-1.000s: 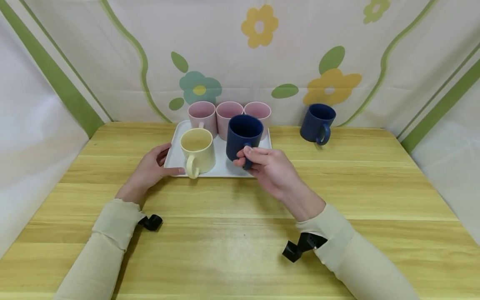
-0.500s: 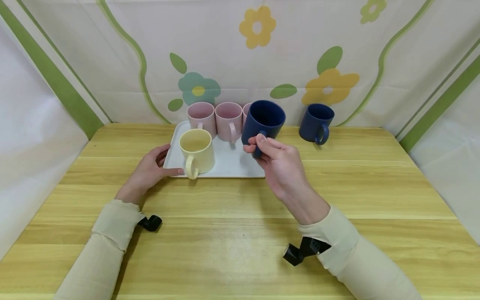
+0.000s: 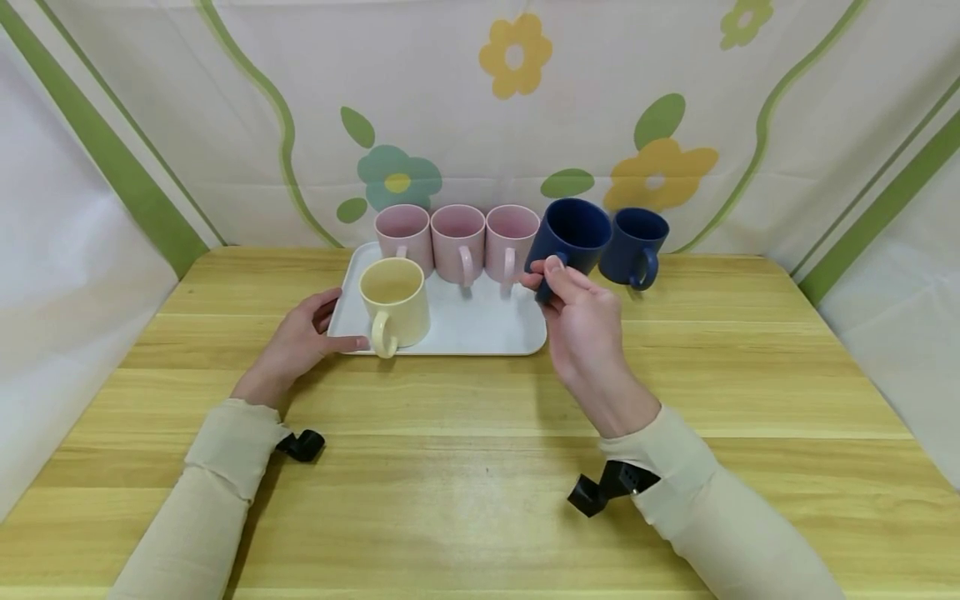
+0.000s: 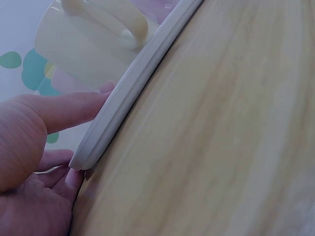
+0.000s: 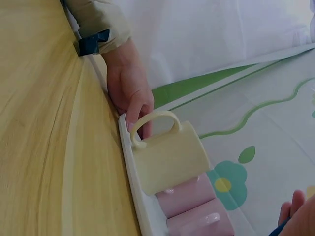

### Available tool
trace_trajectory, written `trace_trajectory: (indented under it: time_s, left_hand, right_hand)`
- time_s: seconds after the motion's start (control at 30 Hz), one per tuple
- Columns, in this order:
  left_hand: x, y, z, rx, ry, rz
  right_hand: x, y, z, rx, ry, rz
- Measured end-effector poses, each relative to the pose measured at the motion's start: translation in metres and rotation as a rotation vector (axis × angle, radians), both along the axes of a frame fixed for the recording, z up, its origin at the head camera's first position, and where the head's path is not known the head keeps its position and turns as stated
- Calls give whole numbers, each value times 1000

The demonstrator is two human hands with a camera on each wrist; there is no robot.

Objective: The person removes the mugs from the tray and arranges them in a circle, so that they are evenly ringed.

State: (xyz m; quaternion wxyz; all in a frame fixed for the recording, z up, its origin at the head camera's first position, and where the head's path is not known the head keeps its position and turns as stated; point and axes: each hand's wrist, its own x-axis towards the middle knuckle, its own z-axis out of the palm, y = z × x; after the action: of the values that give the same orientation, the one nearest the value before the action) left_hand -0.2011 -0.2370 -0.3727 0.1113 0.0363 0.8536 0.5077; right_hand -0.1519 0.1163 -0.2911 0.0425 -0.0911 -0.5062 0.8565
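Observation:
In the head view my right hand (image 3: 588, 329) pinches the handle of a dark blue mug (image 3: 553, 240), lifted and slightly tilted, beyond the tray's right edge. My left hand (image 3: 296, 337) grips the front left corner of a white tray (image 3: 487, 321). In the left wrist view its thumb (image 4: 74, 109) lies on the rim and other fingers touch the corner. A pale yellow mug (image 3: 408, 317) stands front left on the tray, handle toward me. Three pink mugs (image 3: 459, 250) line its back. In the right wrist view the held mug is mostly hidden.
A second dark blue mug (image 3: 624, 250) stands on the wooden table (image 3: 465, 467) at the back right, partly behind the held mug. A white flowered curtain (image 3: 450, 100) hangs along the back. The tray's front right part shows bare.
My right hand has carried the dark blue mug up and rightward from above the tray, uncovering the right pink mug. My left hand, the tray and the yellow mug have stayed put.

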Motion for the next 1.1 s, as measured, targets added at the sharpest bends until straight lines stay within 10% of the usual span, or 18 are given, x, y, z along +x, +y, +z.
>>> trace_trajectory:
  time_s: [1.1]
  left_hand:
    - [0, 1, 0, 4, -4, 19]
  right_hand:
    - [-41, 22, -52, -40, -138, -225]
